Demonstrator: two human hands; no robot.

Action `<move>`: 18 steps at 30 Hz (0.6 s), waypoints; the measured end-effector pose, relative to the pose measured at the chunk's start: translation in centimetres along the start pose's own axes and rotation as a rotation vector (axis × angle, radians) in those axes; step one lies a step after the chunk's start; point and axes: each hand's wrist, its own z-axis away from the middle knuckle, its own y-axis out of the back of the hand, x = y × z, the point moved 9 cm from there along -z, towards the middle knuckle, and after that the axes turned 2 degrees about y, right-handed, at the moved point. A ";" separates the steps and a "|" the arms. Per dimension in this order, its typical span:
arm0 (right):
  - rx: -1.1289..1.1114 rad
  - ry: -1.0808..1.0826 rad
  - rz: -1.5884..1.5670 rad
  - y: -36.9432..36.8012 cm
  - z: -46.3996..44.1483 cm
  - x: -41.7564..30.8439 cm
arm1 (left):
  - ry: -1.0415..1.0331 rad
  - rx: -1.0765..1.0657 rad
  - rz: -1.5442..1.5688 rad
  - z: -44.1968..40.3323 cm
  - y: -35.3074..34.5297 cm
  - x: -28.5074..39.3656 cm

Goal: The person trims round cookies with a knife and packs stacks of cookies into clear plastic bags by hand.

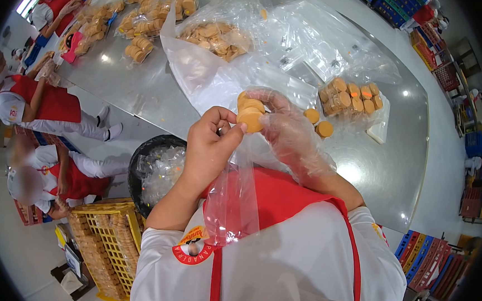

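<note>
Several round, flat golden cookies point(250, 116) are held in front of my chest between both hands. My left hand point(210, 144), bare and with a ring, pinches them at their left edge with thumb and forefinger. Wearing a clear plastic glove, my right hand point(287, 127) grips them from the right. Below my left hand hangs a narrow clear plastic bag point(232, 201); whether its fingers hold the bag is hidden. Loose cookies point(324, 129) lie on the steel table point(364, 153) to the right of my right hand.
Packed cookies point(352, 97) sit at the right, near clear plastic bags point(322, 33). A large open bag of cookies point(216, 39) lies ahead. A black bin point(137, 183) with plastic stands left, beside a yellow crate point(110, 243). Co-workers in red aprons point(59, 101) stand at left.
</note>
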 end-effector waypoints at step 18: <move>0.022 0.101 0.075 0.0 -0.7 1.1 | 0.015 -0.005 0.067 -0.8 0.2 -1.3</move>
